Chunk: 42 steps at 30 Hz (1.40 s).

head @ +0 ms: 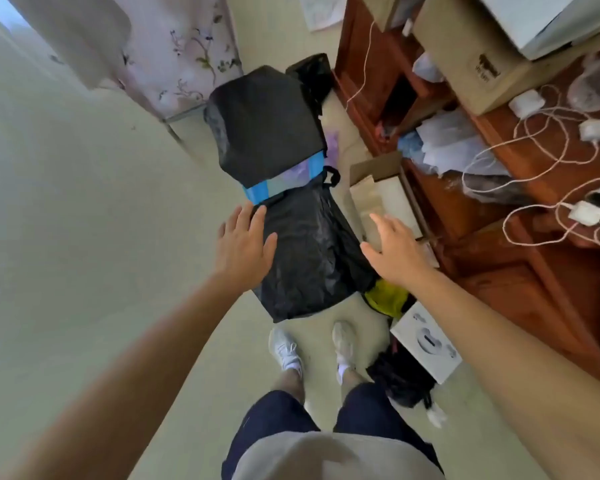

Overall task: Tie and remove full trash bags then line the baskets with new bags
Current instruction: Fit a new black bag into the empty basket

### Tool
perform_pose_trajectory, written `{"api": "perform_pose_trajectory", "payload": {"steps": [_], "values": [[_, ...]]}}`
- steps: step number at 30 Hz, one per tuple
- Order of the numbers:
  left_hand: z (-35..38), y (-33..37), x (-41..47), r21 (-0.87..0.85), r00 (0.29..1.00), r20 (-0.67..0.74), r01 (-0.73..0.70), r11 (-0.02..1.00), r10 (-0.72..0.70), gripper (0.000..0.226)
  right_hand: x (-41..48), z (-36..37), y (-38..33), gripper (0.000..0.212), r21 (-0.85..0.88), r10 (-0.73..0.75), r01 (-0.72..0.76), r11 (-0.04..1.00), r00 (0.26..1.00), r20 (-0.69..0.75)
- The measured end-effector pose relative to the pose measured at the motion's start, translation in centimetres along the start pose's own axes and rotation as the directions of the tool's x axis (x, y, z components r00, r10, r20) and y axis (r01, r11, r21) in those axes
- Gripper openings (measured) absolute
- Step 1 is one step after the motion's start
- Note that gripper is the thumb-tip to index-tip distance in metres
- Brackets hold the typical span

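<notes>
A black trash bag (309, 258) stands on the floor just ahead of my feet, its plastic crinkled and glossy. Behind it a blue basket (257, 192) shows as a strip, with a second black bag (264, 126) draped over the far part. My left hand (245, 245) is spread open at the near bag's left edge, fingertips touching the plastic. My right hand (394, 249) hovers open at the bag's right side, fingers apart and holding nothing. A tied black bag (314, 76) sits further back.
A wooden desk (499, 258) with white cables, cardboard boxes (471, 53) and plastic bags runs along the right. An open cardboard box (385, 199) lies on the floor beside the bag. A white carton (426, 344), yellow bag (387, 299) and floral curtain (174, 53) are nearby.
</notes>
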<state>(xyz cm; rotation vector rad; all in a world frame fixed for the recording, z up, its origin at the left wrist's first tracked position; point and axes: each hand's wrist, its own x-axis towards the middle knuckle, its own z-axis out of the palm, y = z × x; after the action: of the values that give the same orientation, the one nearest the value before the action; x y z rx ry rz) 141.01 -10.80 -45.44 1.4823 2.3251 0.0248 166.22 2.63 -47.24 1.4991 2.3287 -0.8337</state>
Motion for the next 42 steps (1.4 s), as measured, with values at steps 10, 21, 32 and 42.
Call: {"api": "perform_pose_trajectory", "payload": {"steps": [10, 21, 32, 42], "values": [[24.2, -2.7, 5.0, -0.129, 0.943, 0.254, 0.255, 0.958, -0.216, 0.066, 9.6, 18.5, 5.5, 0.083, 0.061, 0.209, -0.214, 0.975, 0.975, 0.074], [19.6, -4.0, 2.7, -0.256, 0.946, 0.071, 0.323, 0.911, -0.315, 0.023, 11.0, 14.6, 2.5, 0.013, 0.163, 0.117, -0.145, 0.976, 0.978, 0.17], [-6.8, -8.7, -4.9, -0.345, 0.711, -0.4, 0.467, 0.814, -0.578, 0.014, 5.6, -1.7, -18.4, 0.038, 0.374, -0.262, 0.215, 0.902, 0.962, 0.08], [-20.3, -27.1, -19.8, -0.404, 0.453, -0.622, 0.514, 0.757, -0.639, 0.013, -3.0, -2.1, -43.7, 0.025, 0.745, -0.612, 0.281, 0.605, 0.763, 0.209]]}}
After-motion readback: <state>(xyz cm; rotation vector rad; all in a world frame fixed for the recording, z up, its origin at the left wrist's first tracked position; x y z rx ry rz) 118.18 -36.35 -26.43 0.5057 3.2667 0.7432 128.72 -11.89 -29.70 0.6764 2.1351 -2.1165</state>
